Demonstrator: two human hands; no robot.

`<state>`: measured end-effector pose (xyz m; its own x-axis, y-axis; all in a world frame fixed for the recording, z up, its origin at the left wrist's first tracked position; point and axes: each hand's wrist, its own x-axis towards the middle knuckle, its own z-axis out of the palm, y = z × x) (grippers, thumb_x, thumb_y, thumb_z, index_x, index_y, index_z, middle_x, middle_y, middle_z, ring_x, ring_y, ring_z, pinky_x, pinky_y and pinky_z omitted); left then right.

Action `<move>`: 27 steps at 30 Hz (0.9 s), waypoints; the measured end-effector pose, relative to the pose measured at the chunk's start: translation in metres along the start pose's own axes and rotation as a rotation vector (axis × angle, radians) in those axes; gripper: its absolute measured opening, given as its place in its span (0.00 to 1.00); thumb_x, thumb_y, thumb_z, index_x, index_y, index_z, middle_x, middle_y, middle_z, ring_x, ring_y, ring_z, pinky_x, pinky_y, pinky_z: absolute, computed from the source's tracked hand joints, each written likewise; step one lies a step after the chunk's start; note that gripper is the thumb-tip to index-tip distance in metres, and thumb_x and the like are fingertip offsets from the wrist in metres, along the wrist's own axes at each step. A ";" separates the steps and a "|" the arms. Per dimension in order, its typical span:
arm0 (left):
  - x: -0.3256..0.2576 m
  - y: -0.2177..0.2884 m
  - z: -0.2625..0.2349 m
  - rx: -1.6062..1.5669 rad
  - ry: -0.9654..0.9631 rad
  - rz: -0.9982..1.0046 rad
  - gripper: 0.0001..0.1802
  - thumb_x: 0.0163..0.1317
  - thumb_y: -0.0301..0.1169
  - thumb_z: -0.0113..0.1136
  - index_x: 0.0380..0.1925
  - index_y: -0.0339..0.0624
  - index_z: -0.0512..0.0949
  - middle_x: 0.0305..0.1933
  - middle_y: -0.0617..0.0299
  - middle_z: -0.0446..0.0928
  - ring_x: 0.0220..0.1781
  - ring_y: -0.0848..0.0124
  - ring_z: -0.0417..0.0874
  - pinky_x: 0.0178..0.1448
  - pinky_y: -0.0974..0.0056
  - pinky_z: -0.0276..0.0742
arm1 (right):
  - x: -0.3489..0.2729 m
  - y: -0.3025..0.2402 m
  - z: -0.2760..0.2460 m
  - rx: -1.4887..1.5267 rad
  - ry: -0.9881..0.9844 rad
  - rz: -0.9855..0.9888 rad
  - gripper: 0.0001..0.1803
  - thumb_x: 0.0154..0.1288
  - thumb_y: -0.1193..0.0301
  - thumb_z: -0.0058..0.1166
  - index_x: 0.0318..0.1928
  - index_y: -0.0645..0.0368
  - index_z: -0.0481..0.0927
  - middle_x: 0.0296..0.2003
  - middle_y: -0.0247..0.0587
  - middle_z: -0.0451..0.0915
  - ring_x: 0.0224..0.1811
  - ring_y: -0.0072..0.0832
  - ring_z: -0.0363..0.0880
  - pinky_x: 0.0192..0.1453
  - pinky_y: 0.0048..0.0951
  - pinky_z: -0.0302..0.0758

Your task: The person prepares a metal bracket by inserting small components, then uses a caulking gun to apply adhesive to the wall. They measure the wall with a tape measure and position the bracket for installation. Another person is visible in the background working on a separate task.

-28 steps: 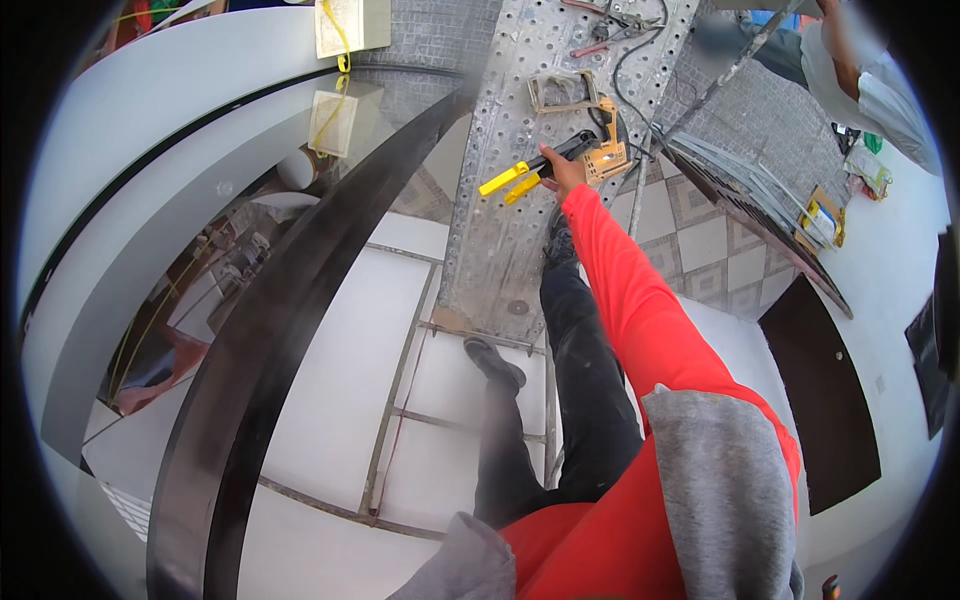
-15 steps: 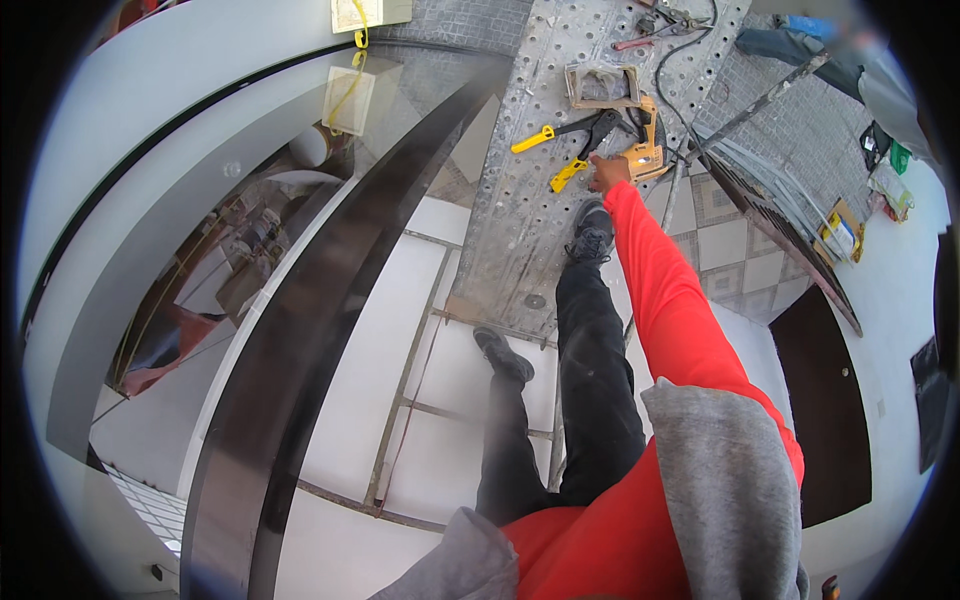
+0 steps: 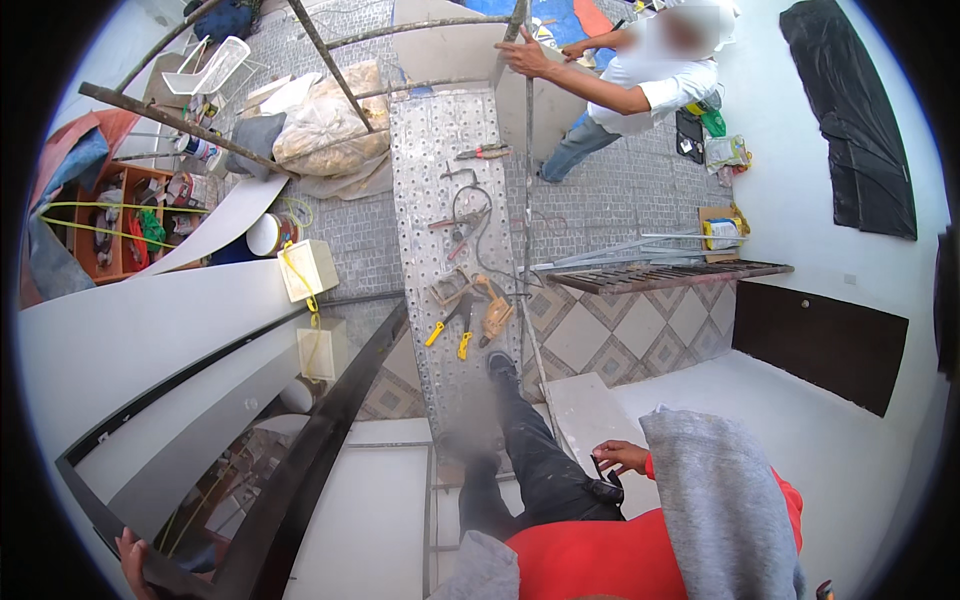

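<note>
I stand on a perforated metal plank (image 3: 440, 200) and look down my dark trouser legs. My right hand (image 3: 620, 457) rests at my hip, its fingers curled against a dark pocket edge or object; I cannot tell which. At the lower left, my left hand (image 3: 130, 555) grips the edge of a long dark frame (image 3: 320, 440). In front of my shoe (image 3: 500, 365), yellow-handled pliers (image 3: 447, 333) lie on the plank beside a tan tool (image 3: 494, 315) and a small wooden frame (image 3: 450, 288). Both hands are away from them.
Another person in a white shirt (image 3: 650, 85) stands at the plank's far end with a hand (image 3: 525, 55) on a board. Red-handled pliers (image 3: 485, 152) and a cable (image 3: 470, 215) lie farther along. Metal bars (image 3: 650, 270), sacks (image 3: 320, 125) and a cluttered shelf (image 3: 110, 230) surround it.
My right arm was stretched out to the yellow-handled pliers on the plank. It has drawn back to my hip, and the pliers stay on the plank. My view has swung upward along the plank.
</note>
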<state>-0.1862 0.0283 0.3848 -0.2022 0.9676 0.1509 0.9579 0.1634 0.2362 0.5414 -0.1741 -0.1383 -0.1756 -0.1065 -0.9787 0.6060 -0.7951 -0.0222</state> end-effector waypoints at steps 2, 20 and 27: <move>-0.003 0.001 -0.004 -0.061 0.012 -0.005 0.38 0.75 0.59 0.46 0.54 0.28 0.81 0.55 0.43 0.82 0.61 0.48 0.81 0.69 0.47 0.71 | -0.036 0.005 0.015 0.028 -0.095 -0.094 0.30 0.69 0.47 0.61 0.59 0.56 0.77 0.46 0.38 0.83 0.46 0.31 0.85 0.46 0.34 0.81; -0.026 -0.013 -0.012 -0.191 0.176 0.054 0.15 0.63 0.34 0.67 0.45 0.37 0.81 0.40 0.53 0.82 0.46 0.53 0.83 0.70 0.46 0.70 | -0.220 -0.131 0.198 -0.335 0.559 -0.412 0.57 0.56 0.22 0.50 0.65 0.62 0.77 0.62 0.60 0.77 0.67 0.51 0.74 0.71 0.43 0.68; -0.034 -0.016 -0.022 -0.263 0.212 0.110 0.19 0.66 0.39 0.62 0.47 0.34 0.82 0.44 0.49 0.83 0.50 0.51 0.82 0.62 0.49 0.72 | -0.278 -0.139 0.178 0.125 0.443 -0.577 0.41 0.63 0.36 0.63 0.58 0.60 0.80 0.49 0.40 0.85 0.52 0.29 0.83 0.56 0.30 0.77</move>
<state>-0.1992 -0.0115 0.3968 -0.1649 0.9107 0.3787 0.8966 -0.0215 0.4423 0.3678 -0.1398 0.1727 -0.0942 0.5793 -0.8097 0.4139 -0.7169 -0.5611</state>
